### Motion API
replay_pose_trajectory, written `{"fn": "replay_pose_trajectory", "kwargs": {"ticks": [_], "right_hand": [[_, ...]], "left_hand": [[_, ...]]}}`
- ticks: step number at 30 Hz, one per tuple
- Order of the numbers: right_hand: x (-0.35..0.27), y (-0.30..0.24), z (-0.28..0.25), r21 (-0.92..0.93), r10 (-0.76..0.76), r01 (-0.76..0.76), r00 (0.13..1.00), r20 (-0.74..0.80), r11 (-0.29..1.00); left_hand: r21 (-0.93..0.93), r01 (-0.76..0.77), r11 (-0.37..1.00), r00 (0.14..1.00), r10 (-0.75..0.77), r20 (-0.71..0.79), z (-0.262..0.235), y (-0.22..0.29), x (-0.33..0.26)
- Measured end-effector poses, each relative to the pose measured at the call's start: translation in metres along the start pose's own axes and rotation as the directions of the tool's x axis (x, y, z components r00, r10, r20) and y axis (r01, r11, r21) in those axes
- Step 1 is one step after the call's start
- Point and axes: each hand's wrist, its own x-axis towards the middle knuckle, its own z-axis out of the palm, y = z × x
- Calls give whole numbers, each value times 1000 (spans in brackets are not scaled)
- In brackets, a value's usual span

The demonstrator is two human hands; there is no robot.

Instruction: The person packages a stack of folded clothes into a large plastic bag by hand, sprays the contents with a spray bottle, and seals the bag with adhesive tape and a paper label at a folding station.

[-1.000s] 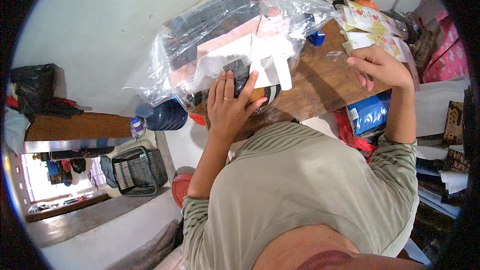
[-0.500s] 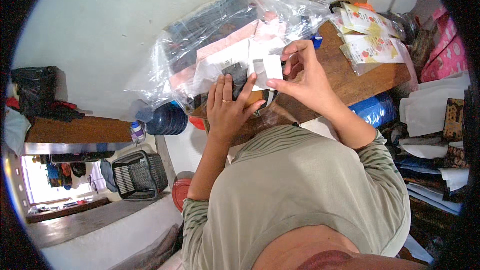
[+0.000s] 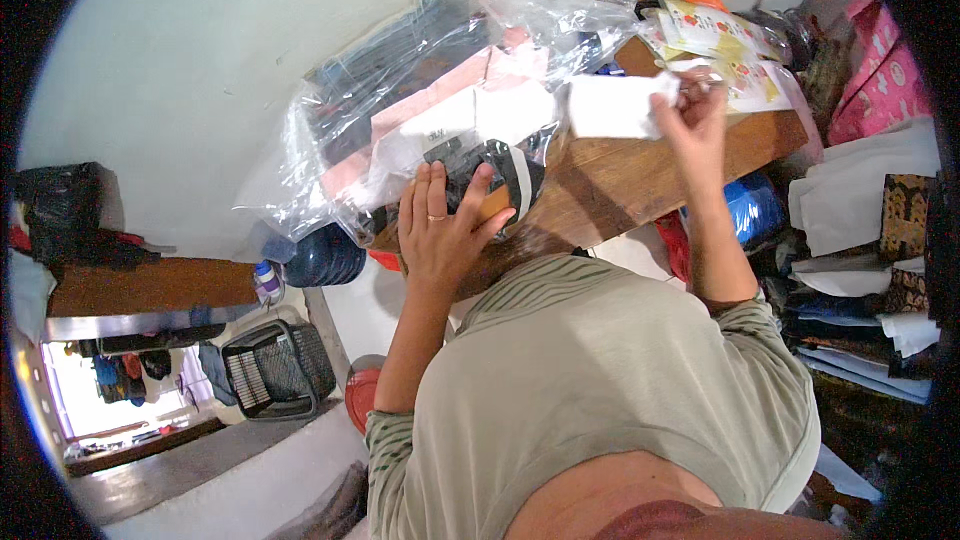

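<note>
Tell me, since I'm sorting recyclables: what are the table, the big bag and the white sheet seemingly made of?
The table looks like brown wood with visible grain. The big bag looks like clear, glossy plastic film, crinkled and reflective. The white sheet, held by the right hand, looks like matte paper or thin card; I cannot tell which.

On the desk (image 3: 640, 165) I note a large clear plastic bag (image 3: 400, 90) at upper left, holding dark flat packs and pink and white flat packets. A white rectangular label (image 3: 612, 105) is pinched in the right hand (image 3: 692, 115). At the far right corner lie yellow, white and red printed sachets (image 3: 722, 40). A black-and-white wrapped package (image 3: 495, 180) sits under the left hand (image 3: 445, 230).
</note>
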Motion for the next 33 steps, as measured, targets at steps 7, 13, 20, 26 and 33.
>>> {"fn": "replay_pose_trajectory", "kwargs": {"ticks": [7, 13, 20, 26, 33], "right_hand": [[25, 191, -154, -379, 7, -138, 945, -327, 915], [10, 258, -186, -454, 282, -390, 915, -288, 801], [45, 208, -200, -936, -138, -282, 939, -314, 208], [99, 26, -52, -79, -122, 106, 964, -237, 991], [27, -62, 133, 401, 113, -594, 644, 757, 697]], "left_hand": [[9, -19, 1000, 1000, 19, 24, 4, 1, 2], [11, 29, 1000, 999, -29, 27, 0, -1, 0], [-30, 62, 998, 997, -61, 48, -6, 3, 7], [22, 12, 1000, 1000, -11, -18, 5, -2, -3], [-27, 56, 998, 993, -52, 110, -6, -3, 9]]}}
